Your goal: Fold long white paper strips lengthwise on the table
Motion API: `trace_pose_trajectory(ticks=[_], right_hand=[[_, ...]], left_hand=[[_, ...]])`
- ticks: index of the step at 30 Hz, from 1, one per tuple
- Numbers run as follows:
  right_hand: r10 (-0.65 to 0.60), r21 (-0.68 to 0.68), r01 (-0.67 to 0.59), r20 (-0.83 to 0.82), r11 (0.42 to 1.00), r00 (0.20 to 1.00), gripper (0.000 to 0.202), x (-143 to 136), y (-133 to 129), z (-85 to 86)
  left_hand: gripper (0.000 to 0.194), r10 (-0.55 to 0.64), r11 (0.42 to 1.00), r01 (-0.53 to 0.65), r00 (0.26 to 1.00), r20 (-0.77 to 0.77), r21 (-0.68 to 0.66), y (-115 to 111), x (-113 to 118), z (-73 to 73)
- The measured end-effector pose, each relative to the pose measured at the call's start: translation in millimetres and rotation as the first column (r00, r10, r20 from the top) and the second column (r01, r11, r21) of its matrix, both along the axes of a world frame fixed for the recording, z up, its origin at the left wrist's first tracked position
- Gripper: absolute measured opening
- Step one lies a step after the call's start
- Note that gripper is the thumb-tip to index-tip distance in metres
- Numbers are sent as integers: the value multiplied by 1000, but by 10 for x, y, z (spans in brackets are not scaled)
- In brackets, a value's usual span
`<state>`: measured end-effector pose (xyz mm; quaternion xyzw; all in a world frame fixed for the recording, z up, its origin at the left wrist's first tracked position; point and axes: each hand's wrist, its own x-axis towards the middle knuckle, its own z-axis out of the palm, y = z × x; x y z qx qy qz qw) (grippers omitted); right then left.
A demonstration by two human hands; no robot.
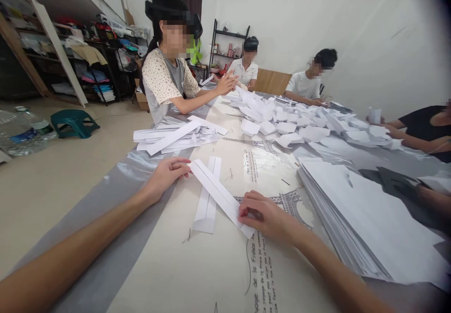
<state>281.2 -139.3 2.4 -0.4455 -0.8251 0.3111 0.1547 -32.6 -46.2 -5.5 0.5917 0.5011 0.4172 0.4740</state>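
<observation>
A long white paper strip [218,193] with a crease along its length slants across the table between my two hands. My left hand [169,176] pinches its upper left end. At the lower right end, my right hand [262,212] grips the strip between thumb and fingers. Beneath it lies another folded paper strip [205,212], crossing it at an angle and touched by neither hand. Just beyond my left hand is a pile of similar white strips [169,139].
A stack of white paper sheets [369,223] lies to the right. Beyond is a large heap of folded paper pieces [282,115]. Several people sit around the table, whose printed cloth [158,266] shows the Eiffel Tower. A green stool [74,122] stands on the floor at left.
</observation>
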Motion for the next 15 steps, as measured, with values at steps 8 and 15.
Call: trace_pose_trajectory(ticks=[8, 15], right_hand=[[3, -42, -3, 1, 999, 1000, 9, 18, -10, 26], [-106, 81, 108, -26, 991, 994, 16, 86, 31, 3]], left_hand=[[35, -295, 938, 263, 948, -121, -226, 79, -231, 98], [36, -191, 982, 189, 963, -189, -27, 38, -316, 290]])
